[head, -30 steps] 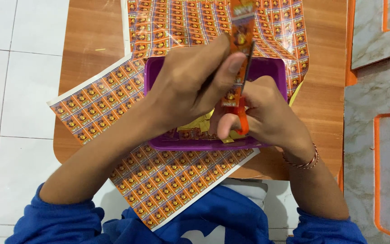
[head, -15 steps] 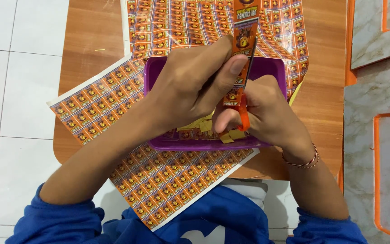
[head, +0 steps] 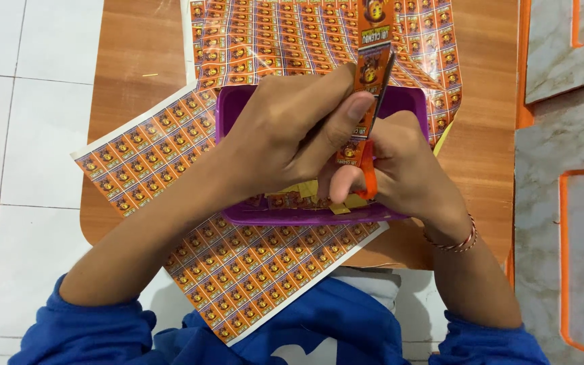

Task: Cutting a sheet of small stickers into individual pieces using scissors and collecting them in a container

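A small wooden table (head: pixel 136 54) stands on a white tiled floor (head: pixel 28 135), with a marbled, orange-trimmed panel (head: pixel 562 203) at the right. Two printed sheets of small orange labels cover much of the tabletop: one sheet (head: pixel 272 40) lies at the far side, the other (head: pixel 143 155) runs from the left edge toward the near side, passing under a purple plastic tray (head: pixel 238 108) at the centre. Over the tray, the left hand (head: pixel 285 135) is closed around a narrow strip of labels (head: pixel 371 61), thumb pressed on its face, holding it upright and pointing away from the person. The right hand (head: pixel 407 169) grips orange-handled scissors (head: pixel 372 172), fingers through the loops; the blades (head: pixel 385 81) lie along the right edge of the strip, slightly parted and touching it. Small cut pieces (head: pixel 292 199), orange and yellow, lie in the near part of the tray, just below the hands. Judged from this layout, some labels are already separated and collected, the strip in hand is partly trimmed, and both large sheets appear mostly uncut, so most of the cutting seems left. A beaded bracelet (head: pixel 451 240) circles the right wrist; blue sleeves (head: pixel 89 331) show at the near edge.
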